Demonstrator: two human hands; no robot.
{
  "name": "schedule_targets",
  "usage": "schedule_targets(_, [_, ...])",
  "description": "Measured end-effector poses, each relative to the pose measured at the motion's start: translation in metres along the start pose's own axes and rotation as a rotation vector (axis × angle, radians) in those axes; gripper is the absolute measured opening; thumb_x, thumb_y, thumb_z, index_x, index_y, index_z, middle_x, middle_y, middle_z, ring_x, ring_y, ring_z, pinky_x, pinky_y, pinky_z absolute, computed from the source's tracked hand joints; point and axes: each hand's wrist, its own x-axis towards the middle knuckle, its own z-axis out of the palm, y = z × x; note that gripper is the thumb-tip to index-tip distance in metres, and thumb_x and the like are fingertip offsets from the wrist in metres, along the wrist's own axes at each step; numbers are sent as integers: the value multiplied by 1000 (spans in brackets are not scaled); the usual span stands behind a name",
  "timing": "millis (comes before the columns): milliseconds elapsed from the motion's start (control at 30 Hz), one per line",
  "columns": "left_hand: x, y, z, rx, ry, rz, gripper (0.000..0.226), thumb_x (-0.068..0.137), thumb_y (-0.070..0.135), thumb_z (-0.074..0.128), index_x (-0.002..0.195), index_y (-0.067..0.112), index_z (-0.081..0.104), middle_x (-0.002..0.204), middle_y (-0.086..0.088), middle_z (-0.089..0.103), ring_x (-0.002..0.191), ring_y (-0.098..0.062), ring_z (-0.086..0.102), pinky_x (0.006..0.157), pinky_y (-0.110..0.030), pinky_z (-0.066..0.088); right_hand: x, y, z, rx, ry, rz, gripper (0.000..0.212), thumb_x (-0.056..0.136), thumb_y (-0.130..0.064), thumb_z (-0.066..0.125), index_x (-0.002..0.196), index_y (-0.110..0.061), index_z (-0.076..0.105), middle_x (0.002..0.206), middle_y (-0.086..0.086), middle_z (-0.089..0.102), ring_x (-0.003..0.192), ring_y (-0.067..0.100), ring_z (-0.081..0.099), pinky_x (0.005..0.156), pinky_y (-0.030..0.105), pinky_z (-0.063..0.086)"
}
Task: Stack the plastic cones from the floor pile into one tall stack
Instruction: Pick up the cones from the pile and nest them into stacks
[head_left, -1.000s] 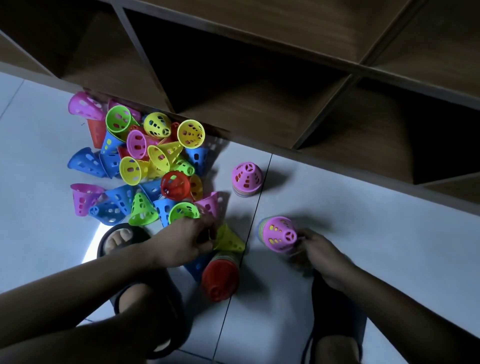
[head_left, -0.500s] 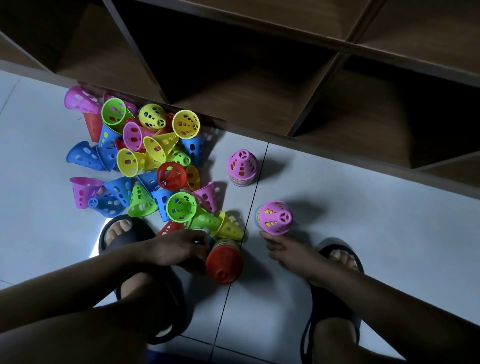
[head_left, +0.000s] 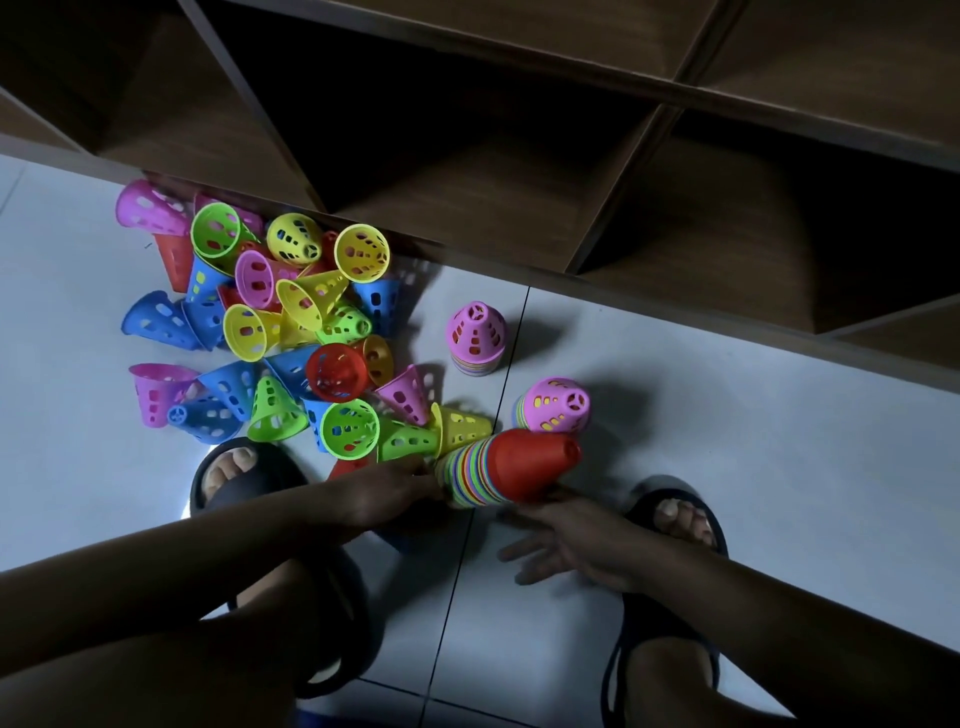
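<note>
A pile of loose perforated cones (head_left: 291, 332) in pink, yellow, green, blue and red lies on the white floor at the left. A red-topped stack of cones (head_left: 511, 467) is tipped on its side, its tip pointing right. My left hand (head_left: 384, 491) grips its wide base end. My right hand (head_left: 558, 538) lies under and beside the stack with fingers spread, holding nothing. Behind it stands a pink-topped stack (head_left: 556, 405). A second pink-topped stack (head_left: 477, 338) stands further back.
A dark wooden shelf unit (head_left: 519, 171) with open compartments runs along the back edge of the floor. My two feet in black sandals (head_left: 244, 473) (head_left: 675, 519) rest on the tiles either side of the stacks. A tile seam (head_left: 467, 519) runs between them.
The red-topped stack went from standing to lying tipped toward the right, with my left hand at its base. My right hand left the near pink-topped stack and moved down beside the red one.
</note>
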Motion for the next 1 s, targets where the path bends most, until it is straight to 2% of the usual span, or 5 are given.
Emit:
schedule_targets(167, [5,1,-3,-21,10,2,15,93,26,76,102,14,72,98,-17,77,91,-28,73,96,-50,57,6,-14,-3,-318,68,-65,53,101,-19,56,127,-64,50,120,2,76,88,22,76,81,39,53])
schedule_targets(467, [16,3,0,325,36,126,24,102,11,62,120,24,70,103,11,79,97,-9,75,89,-28,61,12,-17,0,-404,115,-331,75,95,2,51,118,-69,49,150,-5,47,120,10,65,74,24,55])
schedule_targets(733, [25,15,-2,451,147,158,67,76,25,76,138,24,50,117,-2,71,103,-23,71,95,-43,59,20,-8,9,-209,95,-312,77,80,-3,67,147,-29,42,136,6,63,77,5,64,62,21,49])
schedule_targets(900, [20,27,-17,227,125,138,23,96,25,73,117,16,66,102,-12,78,87,-24,79,80,-43,67,23,-7,13,112,216,-280,55,73,-14,77,126,-14,61,114,19,69,85,14,69,67,23,57])
schedule_targets(1000, [7,63,-39,454,446,353,15,105,27,63,101,14,69,84,-3,79,68,-14,76,63,-37,65,24,-8,16,238,215,-251,38,81,0,76,115,-10,62,107,20,70,98,22,66,92,39,56])
